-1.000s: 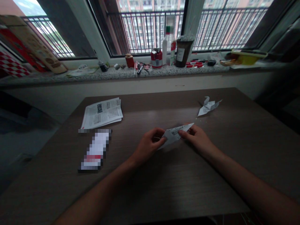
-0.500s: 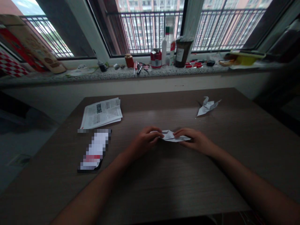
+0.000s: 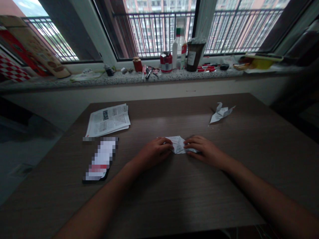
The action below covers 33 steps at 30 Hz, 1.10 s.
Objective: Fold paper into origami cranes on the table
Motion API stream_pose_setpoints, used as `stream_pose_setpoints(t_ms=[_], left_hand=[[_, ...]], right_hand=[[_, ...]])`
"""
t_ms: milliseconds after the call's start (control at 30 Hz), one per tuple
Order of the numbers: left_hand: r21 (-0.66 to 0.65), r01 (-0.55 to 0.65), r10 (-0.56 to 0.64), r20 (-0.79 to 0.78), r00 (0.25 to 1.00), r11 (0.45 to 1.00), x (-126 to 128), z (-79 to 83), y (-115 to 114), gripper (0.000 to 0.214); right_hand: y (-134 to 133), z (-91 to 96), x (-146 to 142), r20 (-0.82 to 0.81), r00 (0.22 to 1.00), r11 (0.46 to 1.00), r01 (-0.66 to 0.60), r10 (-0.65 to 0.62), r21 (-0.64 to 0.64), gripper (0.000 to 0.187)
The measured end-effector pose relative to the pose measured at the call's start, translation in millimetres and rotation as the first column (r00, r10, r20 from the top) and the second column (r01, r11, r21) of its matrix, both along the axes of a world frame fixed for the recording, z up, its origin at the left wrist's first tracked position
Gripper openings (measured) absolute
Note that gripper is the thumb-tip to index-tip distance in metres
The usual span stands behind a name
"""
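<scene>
A folded sheet of white printed paper (image 3: 178, 144) lies low over the middle of the table, between my hands. My left hand (image 3: 159, 147) has its fingers curled over the paper's left part. From the other side, my right hand (image 3: 200, 147) holds the right part, its fingers bent across the top. Both hands cover the paper's ends, and the thumbs are mostly hidden. Farther back on the right stands a paper crane (image 3: 221, 113), folded from similar printed paper and apart from the hands.
At the left lie a stack of folded newspaper (image 3: 109, 119) and a phone (image 3: 101, 161) with a blurred screen. Beyond the table (image 3: 159, 196), the windowsill (image 3: 119, 79) carries a red can (image 3: 166, 62), bottles (image 3: 177, 49), a dark cup (image 3: 194, 56) and a yellow container (image 3: 264, 62).
The folded paper has tipped from nearly edge-on to flatter, showing more of its upper face. My fingers have shifted from gripping its edges to lying over its top.
</scene>
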<state>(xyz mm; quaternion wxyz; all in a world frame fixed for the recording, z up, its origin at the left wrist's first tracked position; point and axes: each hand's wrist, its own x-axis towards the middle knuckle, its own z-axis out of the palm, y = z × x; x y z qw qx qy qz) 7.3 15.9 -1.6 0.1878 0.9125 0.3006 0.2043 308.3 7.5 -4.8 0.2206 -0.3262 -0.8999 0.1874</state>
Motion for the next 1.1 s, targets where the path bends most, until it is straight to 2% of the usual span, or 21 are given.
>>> stream_pose_setpoints(t_ms=[300, 467, 700, 800, 867, 933, 1000, 1100], left_hand=[[0.088, -0.037, 0.048, -0.124, 0.991, 0.995, 13.2, 9.0, -17.8, 0.035], [0.087, -0.064, 0.073, -0.104, 0.992, 0.994, 22.2, 8.8, -25.3, 0.036], [-0.081, 0.061, -0.058, 0.042, 0.997, 0.995, 23.4, -0.4, -25.1, 0.031], [-0.053, 0.037, -0.033, 0.075, 0.997, 0.998, 22.0, -4.7, -20.7, 0.032], [0.004, -0.042, 0.042, 0.03, 0.999, 0.999, 20.0, -5.2, -17.6, 0.042], [0.037, -0.11, 0.111, -0.018, 0.994, 0.993, 17.9, -4.6, -15.4, 0.062], [0.043, -0.137, 0.139, -0.045, 0.989, 0.99, 16.8, -3.8, -14.8, 0.075], [0.032, -0.139, 0.141, -0.078, 0.987, 0.99, 18.7, -3.4, -16.5, 0.075]], right_hand=[[-8.6, 5.4, -8.4, 0.039, 0.996, 0.994, 0.083, -0.085, 0.064, 0.037], [-13.2, 2.9, -13.1, 0.072, 0.994, 0.996, 0.078, -0.08, 0.034, 0.037], [-9.7, -5.9, -12.3, 0.026, 0.996, 0.996, 0.085, -0.084, -0.006, 0.042], [-7.7, -6.3, -13.3, 0.006, 0.996, 0.996, 0.092, -0.092, -0.018, 0.039], [-6.4, -6.1, -14.8, -0.003, 0.995, 0.995, 0.101, -0.101, -0.018, 0.034], [-5.1, -6.4, -16.4, -0.01, 0.995, 0.994, 0.104, -0.104, -0.015, 0.031], [-3.8, -7.8, -17.7, -0.019, 0.994, 0.995, 0.103, -0.104, -0.016, 0.029], [-2.6, -11.0, -18.7, -0.027, 0.994, 0.995, 0.103, -0.103, -0.018, 0.032]])
